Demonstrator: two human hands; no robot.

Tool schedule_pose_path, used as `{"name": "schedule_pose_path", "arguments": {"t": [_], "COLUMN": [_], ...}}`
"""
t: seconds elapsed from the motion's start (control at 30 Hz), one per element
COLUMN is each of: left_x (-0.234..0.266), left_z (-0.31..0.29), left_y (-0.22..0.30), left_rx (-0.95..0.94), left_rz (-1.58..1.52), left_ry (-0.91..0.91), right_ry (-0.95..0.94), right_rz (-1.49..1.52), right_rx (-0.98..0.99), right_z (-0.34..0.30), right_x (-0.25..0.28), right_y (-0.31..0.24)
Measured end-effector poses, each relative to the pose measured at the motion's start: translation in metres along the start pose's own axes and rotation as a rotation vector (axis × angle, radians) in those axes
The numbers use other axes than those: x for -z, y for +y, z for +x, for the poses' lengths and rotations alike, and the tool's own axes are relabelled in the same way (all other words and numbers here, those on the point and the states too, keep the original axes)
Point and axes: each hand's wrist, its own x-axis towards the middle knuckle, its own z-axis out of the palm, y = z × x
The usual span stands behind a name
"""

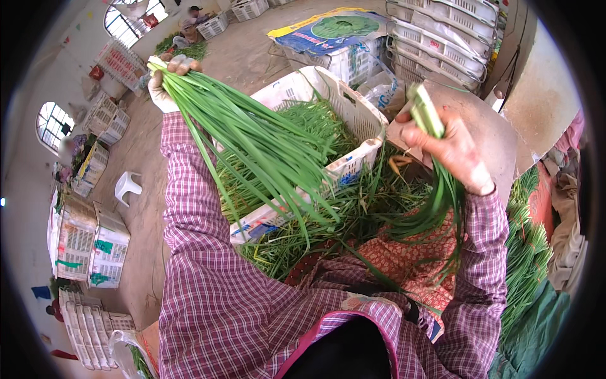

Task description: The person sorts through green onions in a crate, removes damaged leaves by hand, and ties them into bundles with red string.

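Note:
My left hand [163, 90], partly covered in a whitish glove, is raised at the upper left. It grips a large bunch of garlic chives [249, 129] by the pale stem ends, and the long green leaves fan down to the right. At the right, my right hand [456, 150] is closed round a smaller bundle of garlic chives [427, 112]. Its pale ends point up and its leaves hang towards my lap. Between my hands stands a white plastic crate [365, 155] with loose green leaves [303, 123] in it, partly hidden under the left bunch.
Loose leaves [297, 243] lie between the crate and my lap. More chives [527, 252] are heaped at my right. Stacked white crates [442, 44] and a covered crate [328, 35] stand beyond. A white stool [128, 187] is on the left floor; other people work farther off.

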Motion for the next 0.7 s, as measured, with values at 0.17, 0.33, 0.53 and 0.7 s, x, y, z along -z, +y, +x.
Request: {"name": "schedule_pose_path", "arguments": {"t": [0.17,0.33,0.53,0.7], "left_x": [-0.038,-0.065,-0.088,-0.078], "left_z": [-0.003,-0.026,-0.055,-0.081], "left_y": [-0.064,-0.143,-0.211,-0.224], "left_rx": [0.217,0.364,0.340,0.374], "left_rz": [-0.163,-0.336,-0.214,-0.306], "left_ry": [-0.159,-0.225,-0.132,0.218], "right_ry": [0.076,0.019,0.049,0.286], "right_rz": [0.170,0.583,0.505,0.324], "right_rx": [-0.010,0.027,0.086,0.305], "right_z": [0.046,0.050,0.039,0.044], "right_x": [-0.004,-0.019,-0.052,-0.085], "right_y": [-0.006,-0.019,-0.015,0.001]}}
